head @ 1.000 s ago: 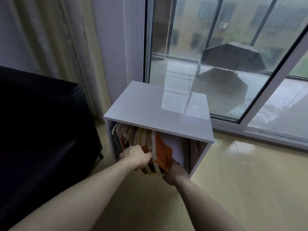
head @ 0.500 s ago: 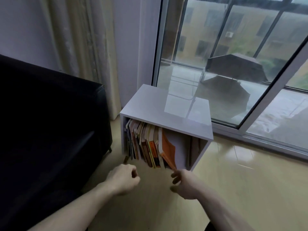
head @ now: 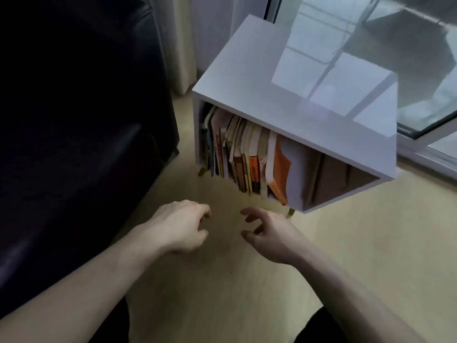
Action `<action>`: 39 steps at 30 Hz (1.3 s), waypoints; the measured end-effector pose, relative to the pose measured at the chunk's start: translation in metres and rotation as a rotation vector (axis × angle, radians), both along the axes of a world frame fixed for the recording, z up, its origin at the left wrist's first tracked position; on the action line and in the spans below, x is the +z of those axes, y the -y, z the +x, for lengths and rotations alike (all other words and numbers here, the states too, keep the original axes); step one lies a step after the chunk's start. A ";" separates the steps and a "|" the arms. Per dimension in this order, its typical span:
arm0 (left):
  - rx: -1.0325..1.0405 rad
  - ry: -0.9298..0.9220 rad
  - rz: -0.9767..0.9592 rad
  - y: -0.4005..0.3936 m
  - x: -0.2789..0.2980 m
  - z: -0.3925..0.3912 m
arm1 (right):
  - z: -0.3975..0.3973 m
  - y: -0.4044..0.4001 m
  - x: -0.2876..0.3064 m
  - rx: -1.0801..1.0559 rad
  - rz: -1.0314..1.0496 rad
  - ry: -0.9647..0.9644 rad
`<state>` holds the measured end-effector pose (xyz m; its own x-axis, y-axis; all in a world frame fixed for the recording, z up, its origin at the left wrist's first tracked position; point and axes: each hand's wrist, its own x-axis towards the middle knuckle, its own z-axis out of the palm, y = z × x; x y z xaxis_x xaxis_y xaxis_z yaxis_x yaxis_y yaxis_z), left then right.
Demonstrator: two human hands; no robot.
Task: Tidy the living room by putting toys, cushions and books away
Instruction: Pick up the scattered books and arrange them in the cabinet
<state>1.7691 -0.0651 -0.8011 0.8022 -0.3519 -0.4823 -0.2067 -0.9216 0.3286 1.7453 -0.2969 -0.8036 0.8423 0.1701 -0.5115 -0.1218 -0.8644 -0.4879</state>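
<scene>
A white cube shelf (head: 284, 95) stands on the floor by the window. Several books (head: 237, 154) stand upright in its left half, and an orange-covered book (head: 280, 169) leans at the right end of the row. The shelf's right half holds no books. My left hand (head: 183, 226) hovers over the floor in front of the shelf with loosely curled fingers and holds nothing. My right hand (head: 269, 231) is beside it, fingers relaxed and spread, also holding nothing. Both hands are clear of the books.
A black leather sofa (head: 74, 120) fills the left side, close to the shelf. A curtain (head: 183, 40) hangs behind it. A sliding glass door (head: 420, 70) lies behind the shelf on the right. Pale wooden floor (head: 346, 243) spreads around my hands.
Both hands have let go of the books and pulled back from the shelf toward me. The orange book now stays in the row. My view has tilted down.
</scene>
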 end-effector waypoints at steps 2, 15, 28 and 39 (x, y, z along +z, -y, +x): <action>0.033 -0.074 -0.013 -0.002 -0.001 -0.004 | 0.002 -0.001 -0.002 -0.043 -0.015 -0.092; 0.287 -0.502 0.062 -0.035 0.078 -0.131 | -0.094 -0.001 0.136 -0.133 -0.114 -0.405; 0.496 -0.821 0.284 -0.051 0.047 -0.273 | -0.245 0.011 0.084 -0.026 -0.235 -0.794; 0.671 -0.866 0.402 -0.036 -0.033 -0.379 | -0.391 0.013 -0.024 -0.225 -0.142 -1.166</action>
<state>1.3898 -0.0291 -0.8340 0.1171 0.3208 -0.9399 0.5120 -0.8304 -0.2197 1.3545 -0.3101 -0.8273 -0.1382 -0.0415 -0.9895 -0.5827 -0.8045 0.1151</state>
